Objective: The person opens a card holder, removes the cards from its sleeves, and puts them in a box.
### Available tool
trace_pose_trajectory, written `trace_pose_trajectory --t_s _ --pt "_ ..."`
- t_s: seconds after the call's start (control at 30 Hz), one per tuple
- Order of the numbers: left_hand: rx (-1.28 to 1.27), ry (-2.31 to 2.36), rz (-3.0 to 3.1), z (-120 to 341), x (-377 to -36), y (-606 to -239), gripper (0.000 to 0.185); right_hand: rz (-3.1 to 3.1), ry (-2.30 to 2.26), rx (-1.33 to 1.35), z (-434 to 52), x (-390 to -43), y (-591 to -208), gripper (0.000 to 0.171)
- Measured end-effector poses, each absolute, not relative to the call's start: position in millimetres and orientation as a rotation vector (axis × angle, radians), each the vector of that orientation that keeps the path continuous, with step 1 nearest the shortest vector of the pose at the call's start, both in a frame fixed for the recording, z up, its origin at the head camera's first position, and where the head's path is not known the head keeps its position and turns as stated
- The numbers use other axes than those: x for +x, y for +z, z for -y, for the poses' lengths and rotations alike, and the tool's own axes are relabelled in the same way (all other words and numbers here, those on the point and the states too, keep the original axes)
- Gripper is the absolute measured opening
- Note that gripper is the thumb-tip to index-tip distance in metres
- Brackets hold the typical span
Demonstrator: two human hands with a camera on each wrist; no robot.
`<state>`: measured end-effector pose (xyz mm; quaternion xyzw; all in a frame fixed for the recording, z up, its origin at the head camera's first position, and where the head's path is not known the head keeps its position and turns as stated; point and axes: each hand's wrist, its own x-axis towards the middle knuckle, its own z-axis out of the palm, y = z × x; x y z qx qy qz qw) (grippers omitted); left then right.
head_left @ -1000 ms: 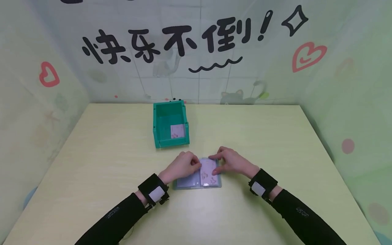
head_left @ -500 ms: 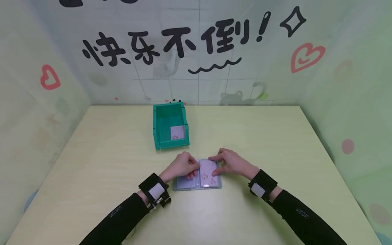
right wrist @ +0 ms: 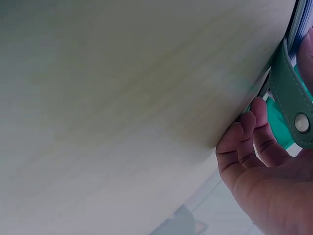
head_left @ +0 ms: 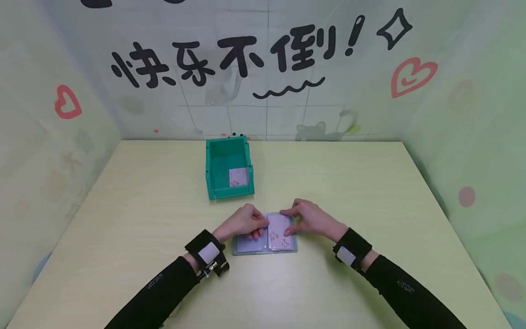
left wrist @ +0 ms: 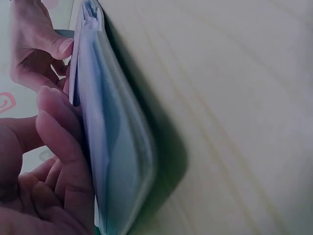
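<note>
A grey-blue card album (head_left: pixel 248 246) lies open on the table near me. A pink card (head_left: pixel 279 232) with small flower prints lies on its right page. My left hand (head_left: pixel 255 226) rests on the left page by the spine, fingers curled, pinching a clear sleeve. My right hand (head_left: pixel 291 222) holds the pink card, index finger at its top edge and thumb at its right side. In the left wrist view the album (left wrist: pixel 117 147) stands edge-on with my left fingers (left wrist: pixel 58 127) against its pages. The right wrist view shows my right hand (right wrist: pixel 264 166) beside the album's green snap strap (right wrist: pixel 292 105).
A green open-fronted bin (head_left: pixel 228 193) stands just beyond the album, with another pink card (head_left: pixel 238 177) inside it. The pale wooden table (head_left: pixel 349 183) is walled in by decorated panels at the back and both sides.
My left hand has shifted slightly lower on the left page and its wrist has turned a little. The right hand and the pink card have hardly moved.
</note>
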<state>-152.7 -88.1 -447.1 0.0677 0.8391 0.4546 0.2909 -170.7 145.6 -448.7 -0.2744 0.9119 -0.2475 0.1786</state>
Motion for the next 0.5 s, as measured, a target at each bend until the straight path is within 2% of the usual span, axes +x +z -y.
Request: trace_pose_trajectory --t_s 0.5 --pt "0.167 1.148 -2.244 86.7 -155.4 -446.9 0.023 -2.557 -0.701 -0.82 -148.4 -174.3 -447.5 0.065"
